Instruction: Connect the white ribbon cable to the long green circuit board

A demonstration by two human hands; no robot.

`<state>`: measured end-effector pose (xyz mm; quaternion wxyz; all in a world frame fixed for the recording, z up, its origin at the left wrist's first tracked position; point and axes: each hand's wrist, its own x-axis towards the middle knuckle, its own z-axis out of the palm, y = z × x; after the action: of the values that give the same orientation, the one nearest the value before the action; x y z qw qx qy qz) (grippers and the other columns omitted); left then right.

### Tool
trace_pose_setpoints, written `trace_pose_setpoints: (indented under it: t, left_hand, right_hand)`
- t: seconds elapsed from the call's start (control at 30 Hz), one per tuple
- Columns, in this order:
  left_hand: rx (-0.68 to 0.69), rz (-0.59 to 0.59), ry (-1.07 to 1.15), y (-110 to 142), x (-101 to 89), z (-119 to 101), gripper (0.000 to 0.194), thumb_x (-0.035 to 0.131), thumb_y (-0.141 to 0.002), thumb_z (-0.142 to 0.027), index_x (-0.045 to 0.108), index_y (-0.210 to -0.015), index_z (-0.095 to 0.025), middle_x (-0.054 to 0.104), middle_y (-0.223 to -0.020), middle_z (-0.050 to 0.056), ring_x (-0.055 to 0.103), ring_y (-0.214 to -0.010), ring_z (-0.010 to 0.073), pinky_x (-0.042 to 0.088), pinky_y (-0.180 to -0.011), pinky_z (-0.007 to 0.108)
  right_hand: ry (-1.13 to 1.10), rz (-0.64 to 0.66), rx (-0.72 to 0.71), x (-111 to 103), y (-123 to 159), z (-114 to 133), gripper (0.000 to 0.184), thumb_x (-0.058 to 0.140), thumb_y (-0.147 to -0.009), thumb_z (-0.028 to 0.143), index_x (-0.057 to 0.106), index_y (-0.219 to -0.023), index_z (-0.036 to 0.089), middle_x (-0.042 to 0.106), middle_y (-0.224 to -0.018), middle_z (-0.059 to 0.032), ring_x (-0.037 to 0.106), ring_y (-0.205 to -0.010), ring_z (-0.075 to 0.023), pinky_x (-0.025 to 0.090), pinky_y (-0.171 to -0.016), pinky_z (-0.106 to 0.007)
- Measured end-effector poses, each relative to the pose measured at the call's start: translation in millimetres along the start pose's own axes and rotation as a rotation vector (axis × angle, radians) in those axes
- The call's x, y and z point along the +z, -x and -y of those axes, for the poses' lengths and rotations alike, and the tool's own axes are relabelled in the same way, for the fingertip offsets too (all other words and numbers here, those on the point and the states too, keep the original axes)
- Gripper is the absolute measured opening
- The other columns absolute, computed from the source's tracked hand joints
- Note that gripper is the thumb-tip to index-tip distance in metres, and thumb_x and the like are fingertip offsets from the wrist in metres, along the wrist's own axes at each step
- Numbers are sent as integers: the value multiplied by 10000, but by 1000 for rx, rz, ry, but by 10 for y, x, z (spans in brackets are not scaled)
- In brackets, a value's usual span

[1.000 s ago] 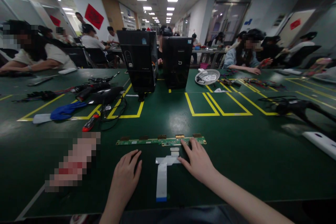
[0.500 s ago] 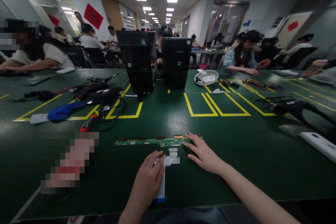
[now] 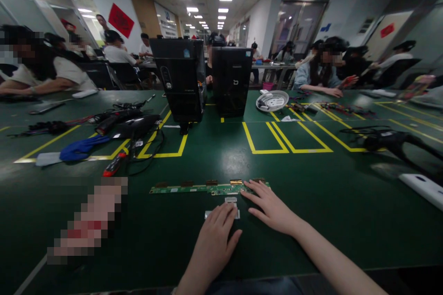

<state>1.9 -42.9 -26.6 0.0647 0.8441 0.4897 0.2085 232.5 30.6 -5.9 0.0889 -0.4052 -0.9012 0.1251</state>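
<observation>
A long, narrow green circuit board (image 3: 187,190) with brown tabs along its far edge lies crosswise on the table. My right hand (image 3: 270,205) rests with spread fingers over the board's right end, fingertips touching it. Just nearer to me is a white flat ribbon cable (image 3: 230,200), only partly visible. My left hand (image 3: 218,235) lies on that cable, fingers stretched out together and thumb apart, covering most of it. Whatever lies beneath the left palm is hidden.
Two black computer towers (image 3: 178,83) stand beyond the board. A screwdriver (image 3: 115,164), blue cloth-like item (image 3: 83,146) and tangled black cables (image 3: 128,122) lie left. A white basket (image 3: 272,101) sits farther back, a black cable bundle (image 3: 391,140) right. People sit around.
My left hand has slid right and slightly forward over the white cable, hiding the strip with the blue end. My right hand stays at the board's right end.
</observation>
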Motion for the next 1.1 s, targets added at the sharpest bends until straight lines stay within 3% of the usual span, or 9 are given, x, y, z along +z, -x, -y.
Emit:
trace_pose_setpoints:
  t: [0.17, 0.77, 1.1]
  left_hand:
    - [4, 43, -11, -31, -15, -51, 470, 533, -923, -363, 500, -1336, -143, 546, -1383, 137, 503, -1270, 298, 446, -1041, 500]
    - [-1, 1, -12, -100, 37, -68, 450, 493, -940, -357, 495, -1335, -141, 548, -1382, 146, 492, -1288, 303, 434, -1047, 518]
    - [2, 35, -8, -116, 33, -56, 461, 508, -933, -338, 494, -1338, -117, 535, -1393, 157, 479, -1302, 297, 421, -1064, 504]
  right_hand:
    - [19, 8, -4, 15, 4, 0, 525, 381, -968, 498, 425, -1441, 274, 304, -1540, -79, 227, -1433, -251, 215, -1155, -529]
    - [21, -19, -12, 21, 6, 2, 525, 408, -960, 492, 418, -1443, 289, 312, -1538, -63, 241, -1428, -251, 224, -1155, -531]
    - [15, -23, -33, 31, 0, -4, 538, 426, -951, 498, 416, -1445, 284, 321, -1533, -73, 247, -1426, -254, 227, -1150, -536]
